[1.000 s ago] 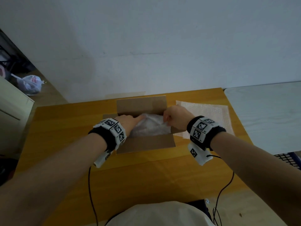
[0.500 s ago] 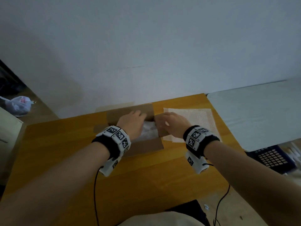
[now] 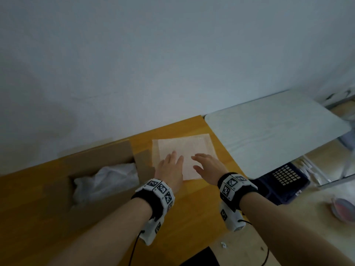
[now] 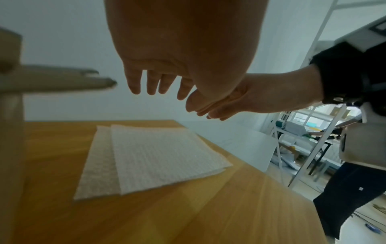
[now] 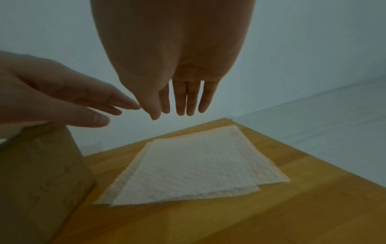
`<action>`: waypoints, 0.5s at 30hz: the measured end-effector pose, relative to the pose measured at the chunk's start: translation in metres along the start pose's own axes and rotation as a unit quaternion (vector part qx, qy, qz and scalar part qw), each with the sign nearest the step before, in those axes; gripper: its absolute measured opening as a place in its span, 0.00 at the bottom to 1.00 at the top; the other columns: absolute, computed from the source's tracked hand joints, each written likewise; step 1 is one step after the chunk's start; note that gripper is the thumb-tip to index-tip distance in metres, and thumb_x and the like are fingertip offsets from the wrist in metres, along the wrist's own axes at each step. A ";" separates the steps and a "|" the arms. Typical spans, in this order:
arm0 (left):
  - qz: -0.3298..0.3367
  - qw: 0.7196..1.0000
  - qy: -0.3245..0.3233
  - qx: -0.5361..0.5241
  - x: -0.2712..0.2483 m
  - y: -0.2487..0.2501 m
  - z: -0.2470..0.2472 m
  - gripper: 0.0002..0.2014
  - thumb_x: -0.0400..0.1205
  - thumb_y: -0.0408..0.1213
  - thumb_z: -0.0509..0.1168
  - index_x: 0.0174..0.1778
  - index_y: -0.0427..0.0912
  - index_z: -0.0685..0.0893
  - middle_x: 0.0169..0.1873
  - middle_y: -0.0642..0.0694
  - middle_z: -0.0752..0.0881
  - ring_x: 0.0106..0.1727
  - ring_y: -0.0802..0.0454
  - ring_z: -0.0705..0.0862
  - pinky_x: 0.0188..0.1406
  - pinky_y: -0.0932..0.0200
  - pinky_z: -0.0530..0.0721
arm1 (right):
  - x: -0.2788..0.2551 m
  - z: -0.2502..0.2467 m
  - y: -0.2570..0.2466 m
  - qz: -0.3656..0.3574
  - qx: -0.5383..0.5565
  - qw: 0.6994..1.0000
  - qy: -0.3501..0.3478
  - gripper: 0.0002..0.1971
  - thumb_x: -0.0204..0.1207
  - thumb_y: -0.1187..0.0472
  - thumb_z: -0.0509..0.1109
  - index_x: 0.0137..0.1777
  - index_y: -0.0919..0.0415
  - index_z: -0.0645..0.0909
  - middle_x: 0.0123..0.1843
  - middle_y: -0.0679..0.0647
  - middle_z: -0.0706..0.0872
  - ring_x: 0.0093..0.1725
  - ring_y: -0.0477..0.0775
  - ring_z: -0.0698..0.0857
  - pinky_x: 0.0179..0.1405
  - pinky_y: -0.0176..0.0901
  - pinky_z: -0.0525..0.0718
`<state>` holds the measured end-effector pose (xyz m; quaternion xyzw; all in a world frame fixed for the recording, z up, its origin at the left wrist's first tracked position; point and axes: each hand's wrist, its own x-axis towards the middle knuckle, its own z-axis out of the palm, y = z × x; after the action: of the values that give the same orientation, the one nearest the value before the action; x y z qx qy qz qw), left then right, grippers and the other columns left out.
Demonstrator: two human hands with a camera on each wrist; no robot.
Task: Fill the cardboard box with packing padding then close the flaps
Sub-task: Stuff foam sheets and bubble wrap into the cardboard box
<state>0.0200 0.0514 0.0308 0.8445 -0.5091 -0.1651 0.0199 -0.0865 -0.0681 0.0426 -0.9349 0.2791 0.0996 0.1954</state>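
Observation:
The open cardboard box (image 3: 99, 160) stands at the left of the wooden table (image 3: 192, 217), with crumpled white padding (image 3: 107, 179) inside and its flaps spread out. To its right lies a flat stack of white padding sheets (image 3: 192, 148) (image 4: 158, 156) (image 5: 194, 170). Both hands hover just above that stack with fingers straight, holding nothing. My left hand (image 3: 171, 164) (image 4: 158, 85) is over the stack's left part, my right hand (image 3: 207, 166) (image 5: 183, 100) over its near right part. The wrist views show a gap between the fingers and the sheets.
A pale grey table (image 3: 269, 135) adjoins the wooden one on the right. A dark crate (image 3: 284, 179) sits on the floor below it, and a bowl (image 3: 343, 208) lies at the far right. The wall runs close behind the table.
Both hands left the padding in the box and moved right, over the stack of sheets. My head turned right, so the box now sits at the left.

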 end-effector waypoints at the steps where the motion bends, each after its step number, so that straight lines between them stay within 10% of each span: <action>1: -0.012 1.000 -0.014 -0.002 0.008 0.004 0.008 0.29 0.86 0.32 0.52 0.83 0.46 0.50 0.83 0.41 0.45 0.83 0.43 0.50 0.80 0.47 0.58 | 0.005 0.003 0.009 0.002 0.001 1.000 -0.002 0.23 0.85 0.54 0.56 0.79 0.53 0.65 0.81 0.51 0.67 0.79 0.54 0.67 0.77 0.48 0.68; 10: -0.173 0.971 -0.157 -0.044 0.061 0.003 0.050 0.34 0.86 0.33 0.50 0.82 0.56 0.39 0.82 0.45 0.33 0.83 0.34 0.43 0.79 0.41 0.58 | 0.048 0.036 0.080 0.021 -0.006 0.998 -0.063 0.31 0.82 0.52 0.61 0.82 0.52 0.52 0.86 0.53 0.49 0.84 0.56 0.54 0.80 0.55 0.61; 15: -0.228 0.961 -0.134 -0.076 0.070 -0.002 0.066 0.26 0.86 0.36 0.48 0.79 0.57 0.52 0.83 0.45 0.46 0.79 0.33 0.58 0.74 0.37 0.68 | 0.062 0.051 0.099 0.031 0.003 0.995 -0.097 0.35 0.82 0.53 0.62 0.83 0.50 0.46 0.86 0.54 0.41 0.85 0.56 0.46 0.81 0.58 0.54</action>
<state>0.0319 0.0007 -0.0502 0.9042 -0.2871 -0.3156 -0.0225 -0.0952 -0.1523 -0.0528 -0.9112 0.2874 0.1951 0.2215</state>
